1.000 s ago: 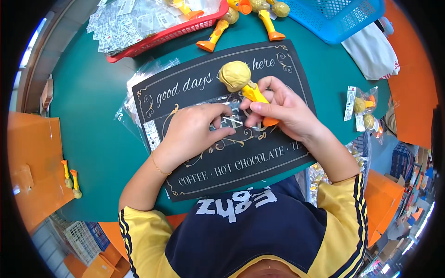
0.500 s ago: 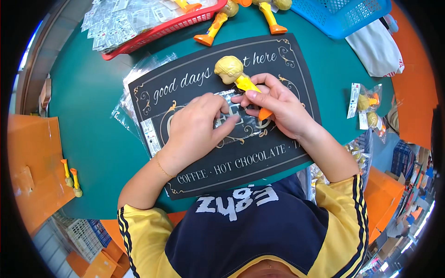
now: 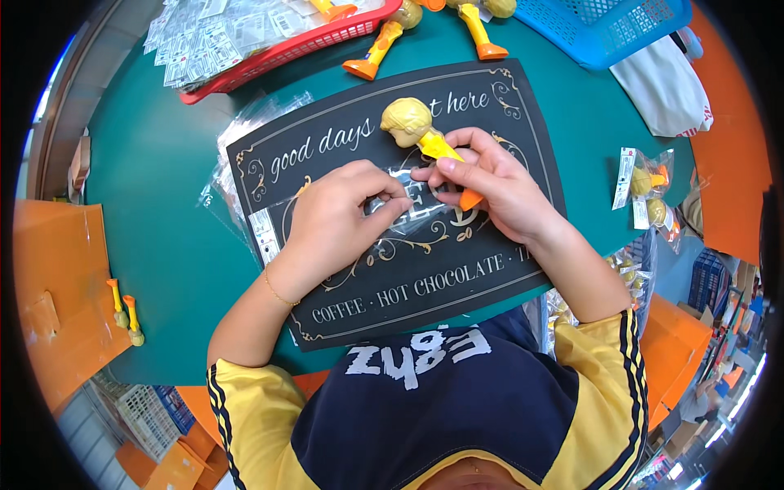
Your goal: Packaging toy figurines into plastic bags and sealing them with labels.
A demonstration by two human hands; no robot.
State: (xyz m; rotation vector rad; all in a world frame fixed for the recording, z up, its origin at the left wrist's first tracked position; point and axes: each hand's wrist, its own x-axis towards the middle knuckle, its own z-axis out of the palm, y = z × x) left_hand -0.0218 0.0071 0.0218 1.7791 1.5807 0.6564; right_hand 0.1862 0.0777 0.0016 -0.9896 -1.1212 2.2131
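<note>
My right hand (image 3: 506, 188) grips a toy figure (image 3: 408, 122) by its yellow body, between thumb and fingers. Its large golden head points up and left, and an orange tip shows below my fingers. A clear plastic bag (image 3: 420, 219) with a white label strip lies flat on a black printed mat (image 3: 392, 286). My left hand (image 3: 335, 216) rests over the bag, thumb and forefinger pinched together on its film near the right hand's fingertips. The figure is outside the bag, above it.
Packed label bags fill a red basket (image 3: 298, 47) at the back left. Beside it lie loose figures (image 3: 371, 57), then a blue basket (image 3: 600, 55). Bagged figures (image 3: 653, 211) and a white cloth (image 3: 665, 94) sit right. More clear bags (image 3: 224, 167) stick out under the mat on the green table (image 3: 155, 188).
My left hand's spread thumb and forefinger have closed together on the bag's film. The right hand and figure have shifted very slightly right.
</note>
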